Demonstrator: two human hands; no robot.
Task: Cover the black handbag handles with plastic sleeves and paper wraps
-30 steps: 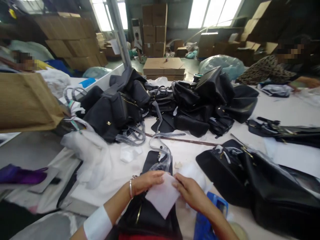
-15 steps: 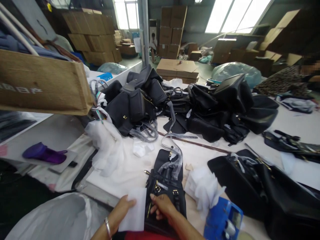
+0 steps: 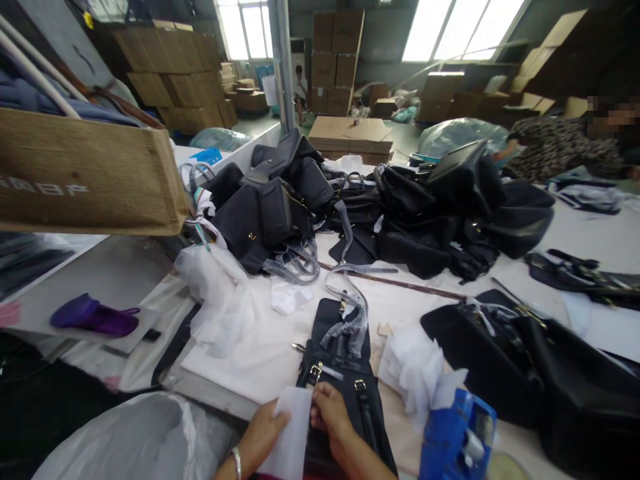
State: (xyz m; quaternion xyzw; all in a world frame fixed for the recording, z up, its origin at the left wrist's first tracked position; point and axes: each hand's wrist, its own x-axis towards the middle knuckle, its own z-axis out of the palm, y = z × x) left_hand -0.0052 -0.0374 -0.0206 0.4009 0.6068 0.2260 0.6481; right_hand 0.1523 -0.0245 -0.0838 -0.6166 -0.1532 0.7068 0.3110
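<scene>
A thin white sheet (image 3: 293, 427), perhaps paper or foam, is pinched in my left hand (image 3: 265, 430), thumb on top; a silver bangle circles that wrist. My right hand (image 3: 333, 413) has its fingers curled in at the sheet's upper right edge and seems to grip it there. Beneath both hands lies a black backpack (image 3: 363, 427), flap laid back, with gold buckles and plastic-wrapped straps (image 3: 350, 327). The hands and sheet hide its lower left part.
Crumpled white paper (image 3: 413, 367) and a blue tape dispenser (image 3: 455, 437) sit right of the backpack. More black bags (image 3: 500, 360) lie right and are heaped behind (image 3: 285, 200). A burlap bag (image 3: 90, 173) juts in at left, above a purple item (image 3: 95, 317). Another person (image 3: 560, 147) is at far right.
My right hand has moved up from the zipper area on the backpack to the sheet's edge. The sheet has tilted and looks narrower, bent or folded over. The view has shifted slightly.
</scene>
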